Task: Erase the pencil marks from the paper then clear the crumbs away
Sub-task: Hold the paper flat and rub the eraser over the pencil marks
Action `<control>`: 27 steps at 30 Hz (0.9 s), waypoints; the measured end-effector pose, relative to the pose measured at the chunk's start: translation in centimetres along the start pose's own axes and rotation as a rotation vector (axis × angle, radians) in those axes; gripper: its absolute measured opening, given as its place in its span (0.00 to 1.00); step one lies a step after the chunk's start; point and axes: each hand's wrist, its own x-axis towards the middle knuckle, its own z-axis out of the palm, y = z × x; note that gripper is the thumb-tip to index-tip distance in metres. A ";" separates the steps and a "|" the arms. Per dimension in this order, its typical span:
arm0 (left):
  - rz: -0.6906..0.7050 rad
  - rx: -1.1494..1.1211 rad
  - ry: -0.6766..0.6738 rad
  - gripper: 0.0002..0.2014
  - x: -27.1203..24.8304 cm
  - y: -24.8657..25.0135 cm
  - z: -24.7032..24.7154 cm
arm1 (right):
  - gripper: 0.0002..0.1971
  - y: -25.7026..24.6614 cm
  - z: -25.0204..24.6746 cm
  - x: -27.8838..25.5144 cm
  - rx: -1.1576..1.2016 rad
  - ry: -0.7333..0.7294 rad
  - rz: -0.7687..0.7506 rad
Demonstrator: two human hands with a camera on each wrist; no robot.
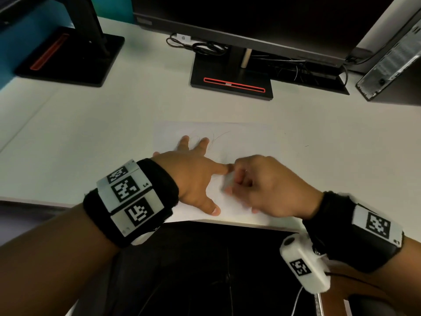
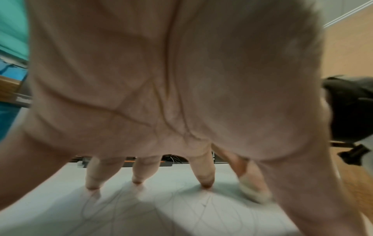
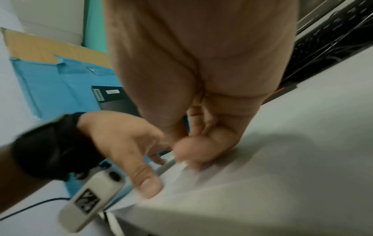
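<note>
Two forearms with black wrist straps and white coded tags fill the near view, reaching over the near edge of a pale surface. On it, close to that near edge, lies a white sheet of paper with faint curved pencil marks toward its far side. Spread flat with straight fingers, the left hand presses down on the paper, fingertips resting among the marks. Beside it and touching its index finger, the right hand has its fingers curled round a small whitish eraser, blurred, held against the near part of the sheet. Crumbs are too small to make out. Beyond the paper, toward the far edge, stands a black monitor stand with a red-outlined slot, with tangled cables behind it. Judging by this, the erasing step is under way and the far marks are not yet rubbed out. Next, the eraser likely needs to travel up to those lines while the left hand holds the sheet flat, shifting its fingers off the marks.
</note>
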 end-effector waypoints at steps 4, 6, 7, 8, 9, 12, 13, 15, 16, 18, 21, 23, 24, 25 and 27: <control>0.003 0.000 -0.002 0.50 0.1 0.0 0.0 | 0.12 0.3 -0.1 0.3 0.067 -0.067 0.018; -0.009 0.009 -0.005 0.50 0.0 0.1 0.0 | 0.13 0.4 -0.8 0.9 0.016 0.035 0.035; -0.009 0.008 -0.005 0.50 0.0 0.1 0.0 | 0.14 0.3 -0.8 0.9 -0.006 0.057 0.024; -0.006 0.002 -0.003 0.50 0.0 0.1 0.0 | 0.13 0.1 -0.5 0.7 -0.015 0.043 0.008; -0.002 -0.006 -0.002 0.49 0.0 0.0 0.0 | 0.13 -0.2 -0.1 0.4 -0.013 -0.007 -0.010; 0.003 -0.003 -0.003 0.49 0.1 -0.1 0.0 | 0.13 -0.5 0.1 0.0 0.023 -0.126 -0.028; -0.002 0.006 -0.009 0.49 0.1 0.0 0.0 | 0.13 -0.1 -0.2 0.4 0.020 -0.086 -0.001; -0.014 0.020 -0.013 0.50 0.0 0.1 0.0 | 0.13 0.4 -1.0 1.1 -0.014 0.042 0.034; -0.016 0.022 -0.012 0.50 0.0 0.2 0.0 | 0.14 0.4 -1.0 1.1 -0.037 0.078 0.027; -0.013 0.020 -0.010 0.50 -0.1 0.1 -0.1 | 0.14 0.1 -0.3 0.7 -0.056 0.025 -0.018; -0.005 0.021 -0.016 0.49 0.0 0.1 -0.1 | 0.13 -0.3 0.1 0.2 0.006 -0.135 -0.037; -0.012 0.035 -0.019 0.50 0.0 0.2 -0.1 | 0.13 0.4 -0.8 1.0 -0.011 -0.045 0.017; -0.017 0.039 -0.019 0.50 -0.1 0.2 -0.1 | 0.13 0.5 -1.1 1.3 -0.019 0.025 0.038; -0.021 0.041 -0.017 0.50 -0.1 0.2 -0.1 | 0.13 0.6 -1.2 1.5 -0.029 0.077 0.043; -0.022 0.043 -0.010 0.51 -0.1 0.2 -0.1 | 0.13 0.3 -0.6 1.2 -0.056 0.063 0.002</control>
